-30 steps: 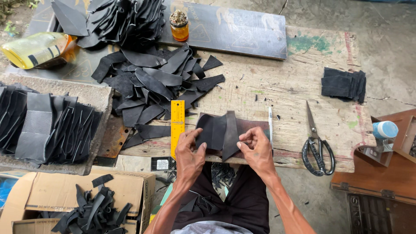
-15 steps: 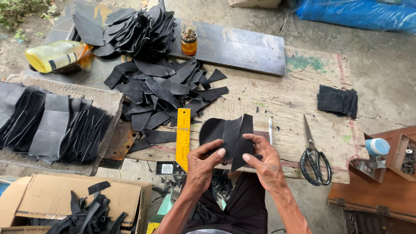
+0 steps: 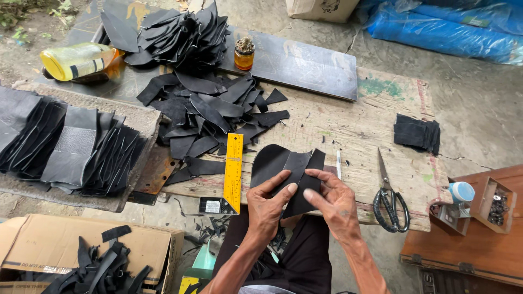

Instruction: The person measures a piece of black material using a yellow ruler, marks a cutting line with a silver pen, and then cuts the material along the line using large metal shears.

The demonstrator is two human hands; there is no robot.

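Fingers of both my hands pinch the same thing: a black leather piece [image 3: 289, 169] held just above the near edge of the counter [image 3: 354, 125], a little below the middle of the frame. My left hand [image 3: 268, 209] has its grip clenched on the lower left of the piece, thumb on top. My right hand [image 3: 333, 202] grasps the lower right, forefinger pressed onto a narrow strip [image 3: 301, 163] that overlaps the rounded part.

I judge the weak point to be that overlap. The strip is held only by finger pressure, so if either grip eases it could slide askew against the rounded part, or the whole thing could drop into my lap, since it hangs past the counter's edge.

Just left of my left hand lies a yellow ruler [image 3: 233, 171], its lower end jutting off the counter; a nudge from my wrist could tip it over. To the right, well apart, lie scissors [image 3: 390, 198]. Higher up, a heap of black scraps [image 3: 212, 111] spreads across the middle, where a dropped piece would be hard to find.
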